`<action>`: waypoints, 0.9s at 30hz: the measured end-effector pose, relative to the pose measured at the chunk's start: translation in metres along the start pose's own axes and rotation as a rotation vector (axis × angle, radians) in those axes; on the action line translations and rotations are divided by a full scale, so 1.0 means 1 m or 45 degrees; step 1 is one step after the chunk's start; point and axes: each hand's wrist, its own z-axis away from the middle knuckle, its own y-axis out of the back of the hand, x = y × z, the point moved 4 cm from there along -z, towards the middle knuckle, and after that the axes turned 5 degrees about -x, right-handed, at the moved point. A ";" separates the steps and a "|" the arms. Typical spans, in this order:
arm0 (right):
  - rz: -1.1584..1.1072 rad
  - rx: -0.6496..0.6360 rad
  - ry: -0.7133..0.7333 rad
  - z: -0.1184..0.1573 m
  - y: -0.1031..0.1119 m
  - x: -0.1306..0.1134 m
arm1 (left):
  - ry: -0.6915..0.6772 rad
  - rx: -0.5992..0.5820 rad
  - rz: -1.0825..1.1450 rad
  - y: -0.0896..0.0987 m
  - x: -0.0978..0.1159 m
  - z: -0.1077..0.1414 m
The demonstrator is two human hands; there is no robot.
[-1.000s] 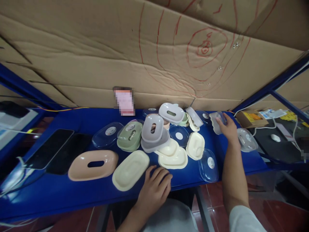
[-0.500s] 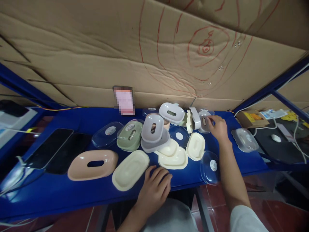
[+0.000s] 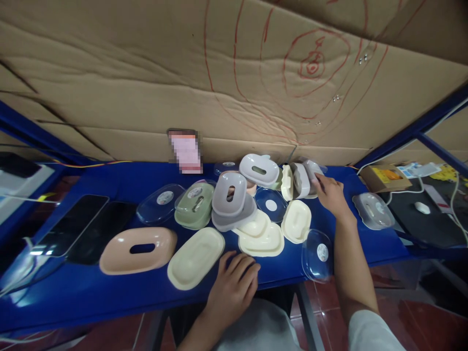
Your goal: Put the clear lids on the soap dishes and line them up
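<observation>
My right hand (image 3: 332, 196) reaches to the far right of the pile and grips the edge of a grey plastic soap dish (image 3: 311, 176), which is tilted up. Right beside it, a light grey piece (image 3: 301, 179) and a cream piece (image 3: 287, 182) stand on edge. A clear lid (image 3: 317, 165) is partly visible behind the gripped dish. My left hand (image 3: 237, 282) rests at the table's front edge, fingers loosely bent and apart, holding nothing. Closest to it are a cream oval tray (image 3: 196, 258) and another cream tray (image 3: 262, 242).
On the blue table (image 3: 120, 292) lie a peach slotted dish (image 3: 161, 256), a green lidded box (image 3: 193, 207), stacked grey dishes (image 3: 229, 187) and clear lids (image 3: 317, 268). A lidded grey box (image 3: 373, 210) sits at the right. A phone (image 3: 185, 152) leans against the cardboard wall (image 3: 146, 97).
My right hand has tilted the grey soap dish up from lying, toward the upright pieces on its left. My left hand stays in place.
</observation>
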 end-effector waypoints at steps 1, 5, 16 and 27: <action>-0.010 0.033 -0.013 0.000 0.003 -0.002 | -0.014 -0.001 -0.017 0.000 0.001 0.000; -0.128 0.092 0.105 -0.001 0.008 -0.027 | -0.145 -0.069 -0.139 -0.005 0.011 -0.001; -0.019 0.320 -0.760 0.038 0.061 0.086 | -0.752 -0.368 -0.373 -0.077 0.091 -0.045; -0.117 0.523 -0.878 0.141 0.032 0.120 | -0.332 -0.267 -0.498 -0.101 0.077 -0.098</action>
